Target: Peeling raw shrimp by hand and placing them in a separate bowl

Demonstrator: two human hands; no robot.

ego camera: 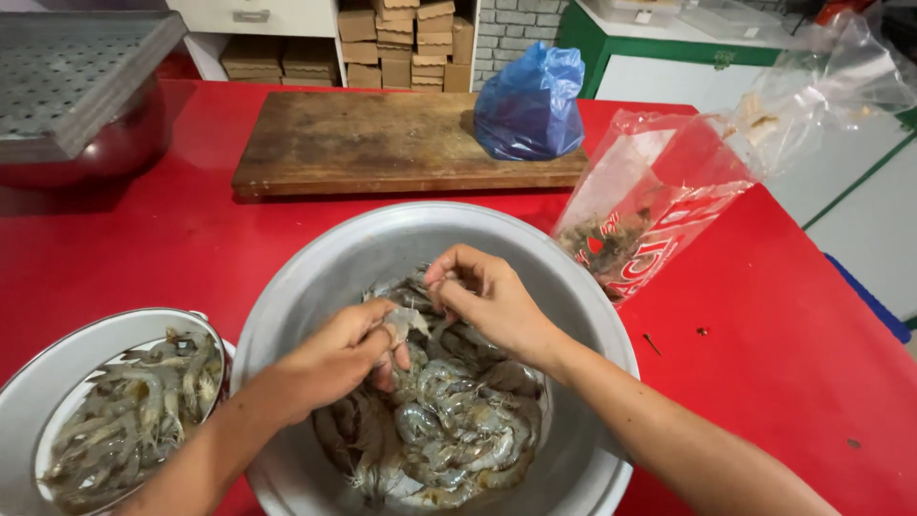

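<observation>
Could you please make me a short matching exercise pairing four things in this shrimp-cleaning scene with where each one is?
Things:
1. large metal basin
2. smaller metal bowl
3. blue plastic bag
4. clear plastic bag

Places:
A. on the wooden board's right end
B. at the lower left, holding shrimp
C. right of the basin, standing open on the red table
D. under the left hand and right hand, which hold a shrimp between them

Pairs: 1-D, 2-B, 3-A, 4-C
</observation>
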